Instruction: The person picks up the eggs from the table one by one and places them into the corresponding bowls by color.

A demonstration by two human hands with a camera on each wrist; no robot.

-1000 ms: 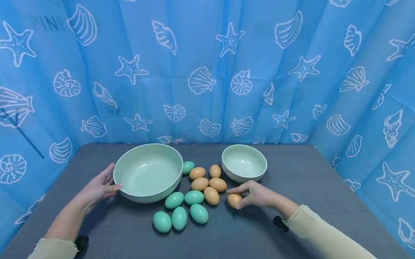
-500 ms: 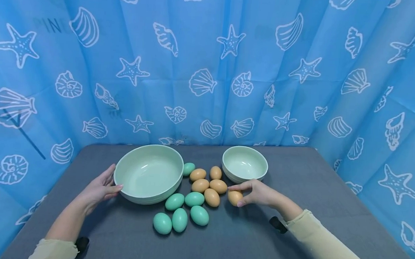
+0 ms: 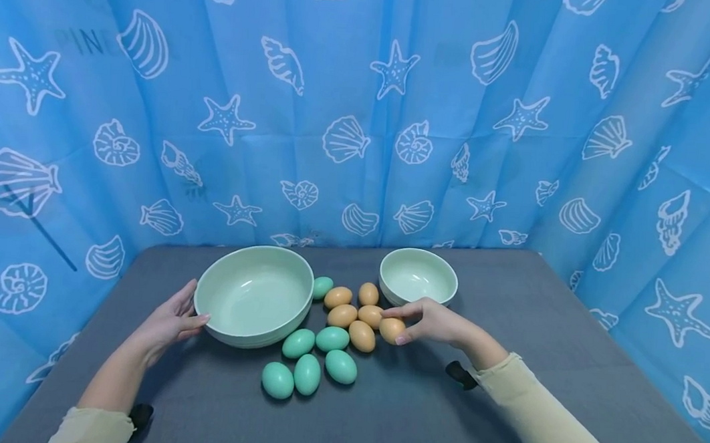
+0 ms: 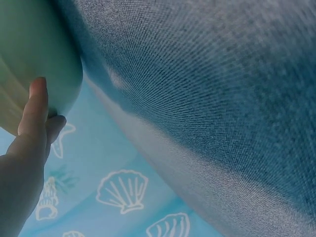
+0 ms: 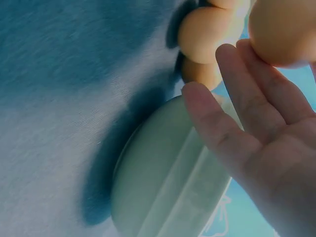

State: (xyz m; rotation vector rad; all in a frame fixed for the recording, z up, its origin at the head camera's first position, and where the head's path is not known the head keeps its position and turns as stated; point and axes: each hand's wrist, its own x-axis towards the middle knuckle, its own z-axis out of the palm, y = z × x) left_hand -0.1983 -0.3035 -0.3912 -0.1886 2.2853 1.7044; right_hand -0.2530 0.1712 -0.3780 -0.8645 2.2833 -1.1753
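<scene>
Brown egg pinched in the right hand, at the grip's fingertips.
Right grip: thumb and fingers clamped on the egg; whether it touches its neighbours or the desk cannot be determined. Five further brown eggs lie grouped immediately left of this grip. Six green eggs lie farther left: five on the side toward the person, one beyond, beside the large bowl. The small pale green bowl stands upright just beyond the right grip. Left hand: fingers extended, thumb set apart from them, resting against the outer wall of the large pale green bowl, located directly right of the left grip. Grey fabric covers the desk below both grips.
</scene>
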